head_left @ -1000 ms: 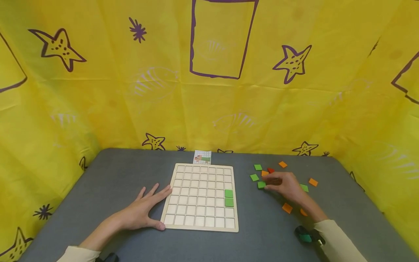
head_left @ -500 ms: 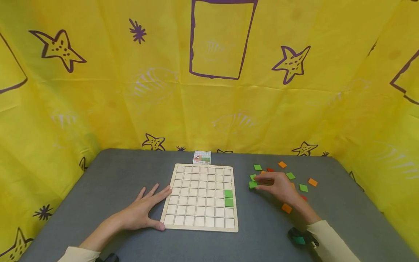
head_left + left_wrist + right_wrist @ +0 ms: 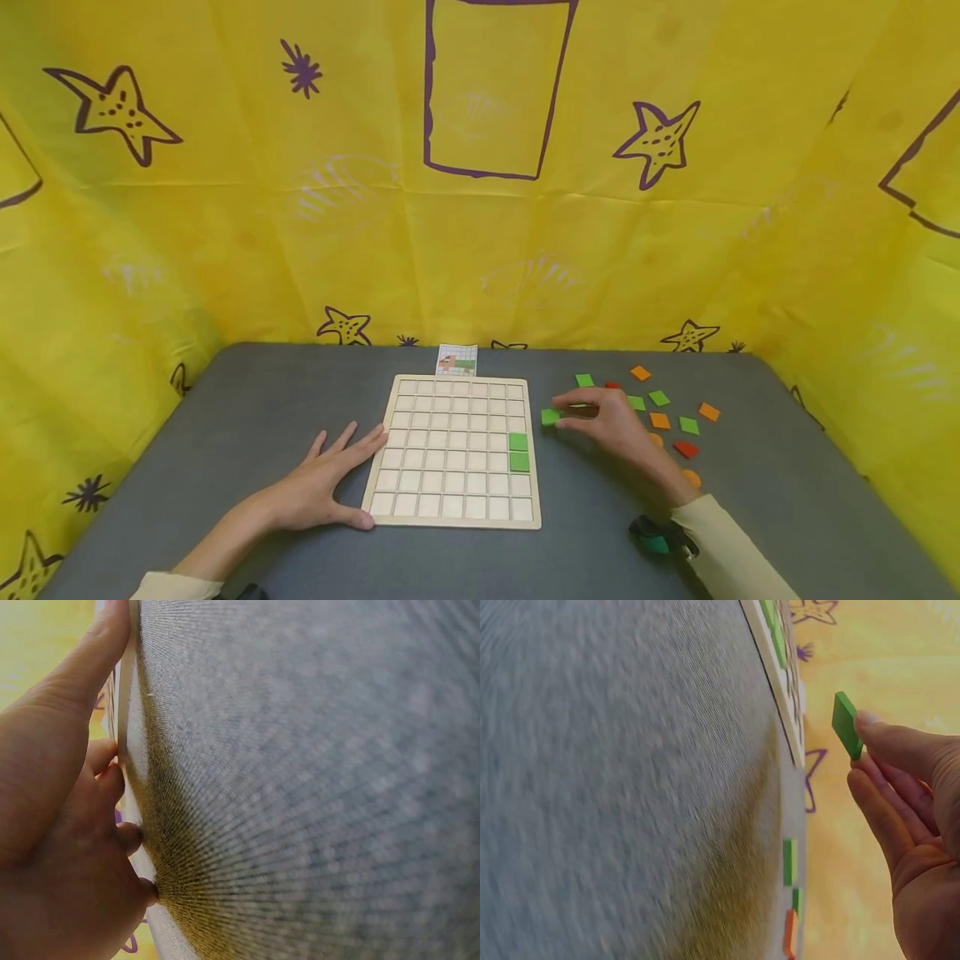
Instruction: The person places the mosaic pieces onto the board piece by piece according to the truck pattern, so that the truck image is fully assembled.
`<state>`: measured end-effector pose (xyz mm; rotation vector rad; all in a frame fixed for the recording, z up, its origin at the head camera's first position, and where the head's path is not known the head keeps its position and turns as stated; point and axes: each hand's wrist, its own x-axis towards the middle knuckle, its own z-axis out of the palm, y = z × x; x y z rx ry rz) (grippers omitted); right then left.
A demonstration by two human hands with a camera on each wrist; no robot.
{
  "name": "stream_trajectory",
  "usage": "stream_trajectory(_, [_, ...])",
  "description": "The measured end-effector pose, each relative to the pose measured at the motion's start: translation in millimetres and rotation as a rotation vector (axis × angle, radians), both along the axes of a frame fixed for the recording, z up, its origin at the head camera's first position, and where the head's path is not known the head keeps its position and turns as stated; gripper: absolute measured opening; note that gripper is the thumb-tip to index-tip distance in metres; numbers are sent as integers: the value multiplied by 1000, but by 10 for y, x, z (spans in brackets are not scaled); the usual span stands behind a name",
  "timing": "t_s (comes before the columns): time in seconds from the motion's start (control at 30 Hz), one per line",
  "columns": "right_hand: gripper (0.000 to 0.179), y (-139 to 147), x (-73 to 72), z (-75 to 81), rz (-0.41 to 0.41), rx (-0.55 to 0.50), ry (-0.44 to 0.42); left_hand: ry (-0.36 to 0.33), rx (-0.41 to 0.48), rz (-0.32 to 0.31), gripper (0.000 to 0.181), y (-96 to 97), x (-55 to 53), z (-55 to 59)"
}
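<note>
My right hand pinches a green square tile between thumb and fingers, a little right of the wooden grid board. In the right wrist view this tile is held up off the table, seen at an angle. Two green tiles sit one above the other in cells of the board's rightmost column. My left hand lies at the board's left side with fingers spread, fingertips on the edge and thumb at the near left corner. The left wrist view shows its thumb along the rim.
Loose green, orange and red pieces lie scattered on the grey table at the right. A small card with a coloured grid picture lies against the board's far edge. A yellow patterned cloth hangs behind.
My right hand has moved left with the green tile, from among the loose pieces to near the board's right edge. My left hand keeps its place on the board. The head view has shifted slightly.
</note>
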<state>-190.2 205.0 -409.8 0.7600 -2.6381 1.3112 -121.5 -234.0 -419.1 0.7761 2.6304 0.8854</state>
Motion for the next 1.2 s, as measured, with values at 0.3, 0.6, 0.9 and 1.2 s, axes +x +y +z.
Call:
stream_trajectory(0.3, [30, -222, 13, -97, 74, -2, -78, -45, -15, 9, 111, -5, -3, 12])
stream_trajectory(0.6, [30, -409, 13, -100, 133, -20, -49, -33, -36, 17, 112, 5, -10, 30])
stream_trajectory(0.9, [28, -584, 42, -110, 178, -31, -97, -36, -103, 36, 115, 37, -38, 66])
stream_trajectory(1.2, [28, -654, 52, -142, 214, -64, -116, -36, -113, 35, 116, 44, -43, 82])
